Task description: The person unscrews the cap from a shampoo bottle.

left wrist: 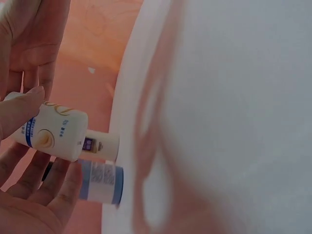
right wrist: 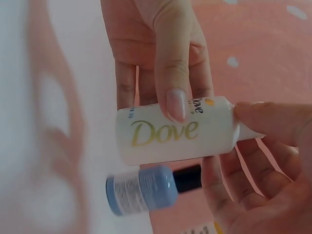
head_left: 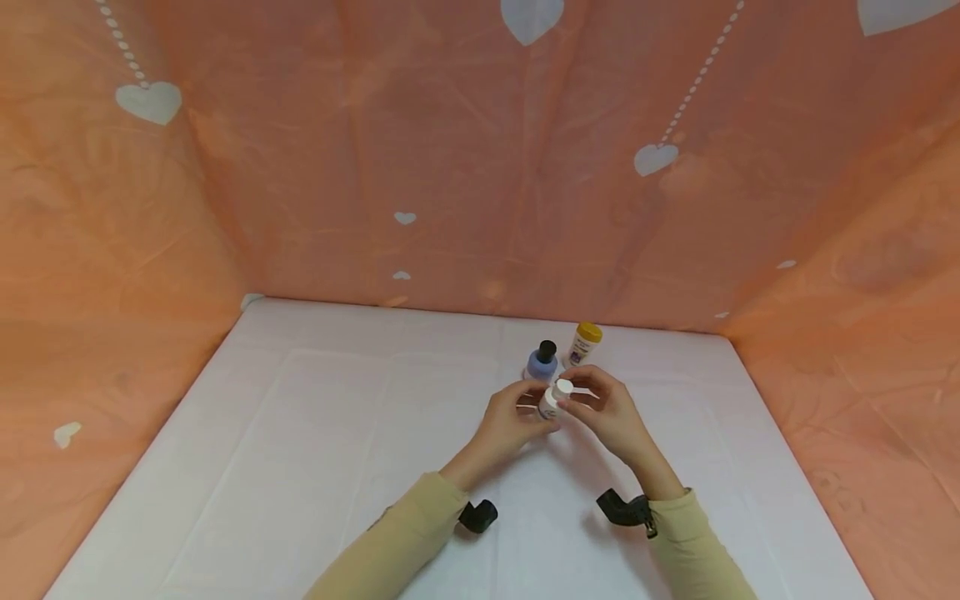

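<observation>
A small white Dove bottle [right wrist: 175, 129] is held above the white table by both hands. My left hand [head_left: 510, 415] grips its body, the thumb lying across the label in the right wrist view. At the bottle's white cap [head_left: 562, 387], my right hand [head_left: 611, 417] pinches with thumb and fingers around the shoulder and cap. The bottle leans a little, cap up and to the right in the head view. Just behind the hands stands a blue bottle [head_left: 539, 367] with a black cap [head_left: 547, 350]. My fingers hide part of the Dove bottle.
A white bottle with a yellow cap [head_left: 582, 344] stands behind and right of the blue one, near the back edge. White cloth covers the table [head_left: 337, 433]. Orange curtains [head_left: 450, 167] with pale hearts enclose the back and both sides.
</observation>
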`<state>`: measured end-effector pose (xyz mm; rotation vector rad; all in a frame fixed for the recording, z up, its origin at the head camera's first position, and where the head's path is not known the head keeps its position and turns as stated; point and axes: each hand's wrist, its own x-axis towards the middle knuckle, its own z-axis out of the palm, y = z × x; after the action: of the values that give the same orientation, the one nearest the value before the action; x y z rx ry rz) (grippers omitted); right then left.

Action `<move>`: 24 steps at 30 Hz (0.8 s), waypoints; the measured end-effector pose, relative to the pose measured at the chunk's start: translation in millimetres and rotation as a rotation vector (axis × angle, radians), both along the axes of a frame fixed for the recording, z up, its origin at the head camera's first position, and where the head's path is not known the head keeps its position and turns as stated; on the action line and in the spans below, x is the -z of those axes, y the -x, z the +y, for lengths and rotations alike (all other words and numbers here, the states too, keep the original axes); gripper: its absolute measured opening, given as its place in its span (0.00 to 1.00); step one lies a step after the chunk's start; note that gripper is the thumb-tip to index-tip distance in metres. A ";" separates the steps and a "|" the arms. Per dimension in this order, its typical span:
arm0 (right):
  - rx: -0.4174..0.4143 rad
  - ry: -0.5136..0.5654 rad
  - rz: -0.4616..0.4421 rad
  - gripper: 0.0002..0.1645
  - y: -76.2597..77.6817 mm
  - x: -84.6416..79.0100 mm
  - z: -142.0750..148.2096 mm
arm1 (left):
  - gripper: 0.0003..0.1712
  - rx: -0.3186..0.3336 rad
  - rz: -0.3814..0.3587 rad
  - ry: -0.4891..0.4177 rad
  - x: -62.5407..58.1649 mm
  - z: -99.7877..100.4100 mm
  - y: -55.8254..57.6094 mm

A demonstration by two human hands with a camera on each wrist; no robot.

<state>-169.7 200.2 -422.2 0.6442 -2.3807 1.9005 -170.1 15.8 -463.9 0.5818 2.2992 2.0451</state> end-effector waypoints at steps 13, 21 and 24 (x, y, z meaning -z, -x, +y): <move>-0.051 0.108 0.051 0.21 1.4 -8.4 -30.5 | 0.25 -0.099 0.190 0.030 -12.2 -30.8 -4.4; -0.019 0.233 0.060 0.25 1.4 -4.8 -51.6 | 0.25 -0.153 0.189 0.015 -19.7 -45.6 -4.1; 0.018 0.298 0.047 0.28 1.7 -2.4 -60.5 | 0.26 -0.161 0.182 0.001 -32.4 -49.7 -9.5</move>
<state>-171.5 139.7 -419.8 0.6324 -2.0088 2.1453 -160.5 -33.9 -431.6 0.6268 2.5260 2.1422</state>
